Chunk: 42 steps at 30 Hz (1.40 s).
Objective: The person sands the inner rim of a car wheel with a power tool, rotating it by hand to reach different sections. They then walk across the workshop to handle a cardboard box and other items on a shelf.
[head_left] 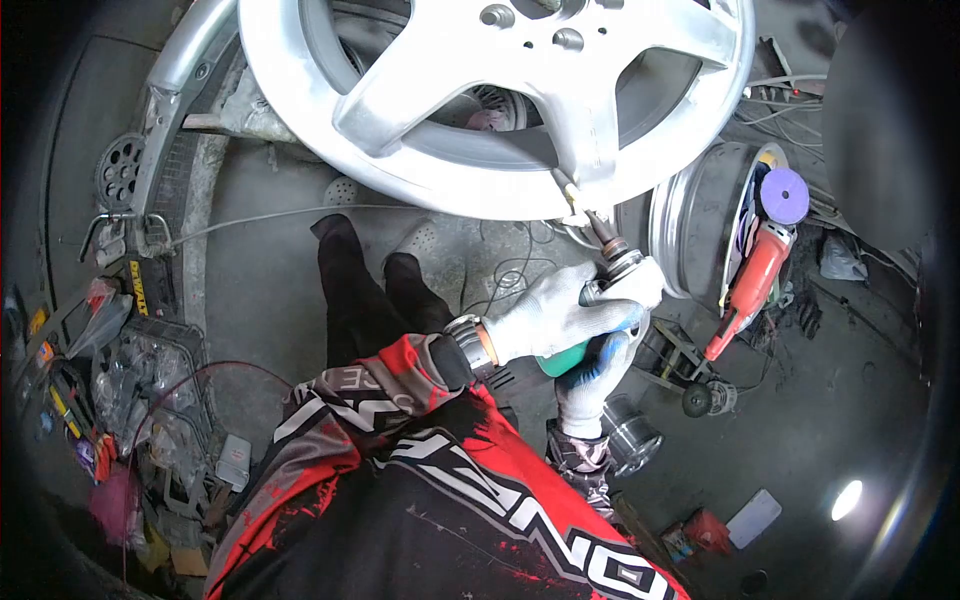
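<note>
Here, the gloved left hand (548, 312) and right hand (594, 383) curl their fingers around a green power tool (563, 361). It sits beside the silver wheel (495, 58), its tip at the rim.

On my feed I read yellow "DEWALT" on a black case (152, 288) and "CE" on the left sleeve (402, 366); the white lettering on the shirt (450, 515) is unclear.
</note>
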Each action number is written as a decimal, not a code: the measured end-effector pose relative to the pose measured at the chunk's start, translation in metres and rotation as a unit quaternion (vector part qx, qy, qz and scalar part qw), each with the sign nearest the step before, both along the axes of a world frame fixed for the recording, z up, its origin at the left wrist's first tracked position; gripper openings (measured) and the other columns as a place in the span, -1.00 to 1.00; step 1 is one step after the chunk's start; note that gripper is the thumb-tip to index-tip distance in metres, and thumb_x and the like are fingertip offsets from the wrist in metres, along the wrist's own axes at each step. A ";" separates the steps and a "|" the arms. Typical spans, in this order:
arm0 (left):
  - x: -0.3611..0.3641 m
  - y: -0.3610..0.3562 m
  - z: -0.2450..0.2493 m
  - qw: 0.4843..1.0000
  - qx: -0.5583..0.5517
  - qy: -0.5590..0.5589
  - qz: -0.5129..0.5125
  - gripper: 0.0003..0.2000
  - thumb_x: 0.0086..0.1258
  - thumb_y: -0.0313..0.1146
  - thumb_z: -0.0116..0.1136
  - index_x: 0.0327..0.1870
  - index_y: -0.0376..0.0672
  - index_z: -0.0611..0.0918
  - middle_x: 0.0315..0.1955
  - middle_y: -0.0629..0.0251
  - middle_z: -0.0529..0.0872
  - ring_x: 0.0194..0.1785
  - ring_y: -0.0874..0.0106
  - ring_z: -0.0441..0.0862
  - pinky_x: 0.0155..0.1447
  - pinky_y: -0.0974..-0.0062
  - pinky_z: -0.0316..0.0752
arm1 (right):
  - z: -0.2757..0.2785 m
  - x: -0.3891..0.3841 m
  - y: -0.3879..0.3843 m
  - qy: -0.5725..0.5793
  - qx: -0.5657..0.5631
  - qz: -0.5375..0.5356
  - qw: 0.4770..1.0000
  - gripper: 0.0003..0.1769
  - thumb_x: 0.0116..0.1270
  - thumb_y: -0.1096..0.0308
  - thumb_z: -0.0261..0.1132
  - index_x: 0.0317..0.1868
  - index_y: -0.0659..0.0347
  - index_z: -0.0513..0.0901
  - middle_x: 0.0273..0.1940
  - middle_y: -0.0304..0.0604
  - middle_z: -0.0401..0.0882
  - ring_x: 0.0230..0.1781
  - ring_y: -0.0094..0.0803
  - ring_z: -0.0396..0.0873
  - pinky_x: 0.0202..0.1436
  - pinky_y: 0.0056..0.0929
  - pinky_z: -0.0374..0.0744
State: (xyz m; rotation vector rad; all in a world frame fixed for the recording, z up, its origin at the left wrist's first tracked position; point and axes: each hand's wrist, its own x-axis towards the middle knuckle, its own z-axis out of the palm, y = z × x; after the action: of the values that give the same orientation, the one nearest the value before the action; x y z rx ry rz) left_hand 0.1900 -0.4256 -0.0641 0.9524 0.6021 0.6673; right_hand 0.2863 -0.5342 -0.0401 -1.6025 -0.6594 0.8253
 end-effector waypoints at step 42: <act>-0.027 0.014 -0.010 0.996 -0.030 -0.039 -0.071 -0.58 0.57 -0.12 0.23 0.08 -0.41 0.62 -0.22 0.19 0.76 -0.12 0.55 0.63 0.02 0.43 0.56 | 0.008 -0.044 0.020 0.012 0.007 -0.058 0.998 0.00 0.45 0.12 0.43 0.66 0.34 0.04 0.52 0.01 0.28 0.52 -0.25 0.30 0.59 -0.22 0.25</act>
State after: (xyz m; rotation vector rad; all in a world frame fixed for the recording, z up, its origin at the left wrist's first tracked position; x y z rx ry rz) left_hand 0.1627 -0.4120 -0.0740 0.8997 0.4771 0.5536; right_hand 0.2420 -0.5146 -0.0317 -1.6009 -0.5476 0.7522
